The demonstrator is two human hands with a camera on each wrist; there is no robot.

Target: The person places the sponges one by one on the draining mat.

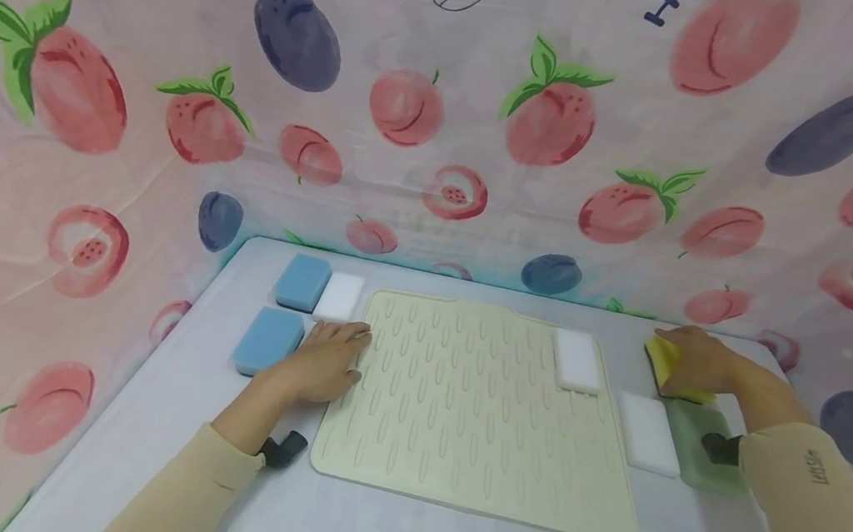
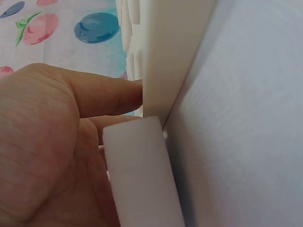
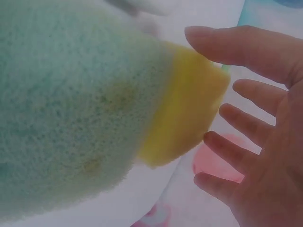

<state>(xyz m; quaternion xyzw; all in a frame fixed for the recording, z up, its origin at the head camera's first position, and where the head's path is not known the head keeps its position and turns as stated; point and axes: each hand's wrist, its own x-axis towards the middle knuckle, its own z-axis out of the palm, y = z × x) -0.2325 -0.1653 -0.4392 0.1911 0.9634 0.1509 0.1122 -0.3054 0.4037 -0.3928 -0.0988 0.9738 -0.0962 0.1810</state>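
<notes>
My left hand (image 1: 328, 367) lies palm down at the left edge of the ridged cream mat (image 1: 453, 410), fingertips over its border. In the left wrist view a white sponge block (image 2: 142, 175) stands below the palm by the mat's side, and my thumb (image 2: 116, 97) reaches that side; the head view hides this block under the hand. At the right, my right hand (image 1: 697, 362) is over a yellow sponge (image 1: 663, 360). Its fingers are spread in the right wrist view, with the yellow sponge (image 3: 184, 113) before them and a green sponge (image 3: 71, 109) in the foreground.
Two blue sponges (image 1: 268, 341) and a white block (image 1: 339, 297) lie left of the mat. One white block (image 1: 577, 361) rests on the mat's upper right; another (image 1: 650, 434) is beside the green sponge (image 1: 708, 451). A fruit-print curtain (image 1: 462, 102) rises behind the table.
</notes>
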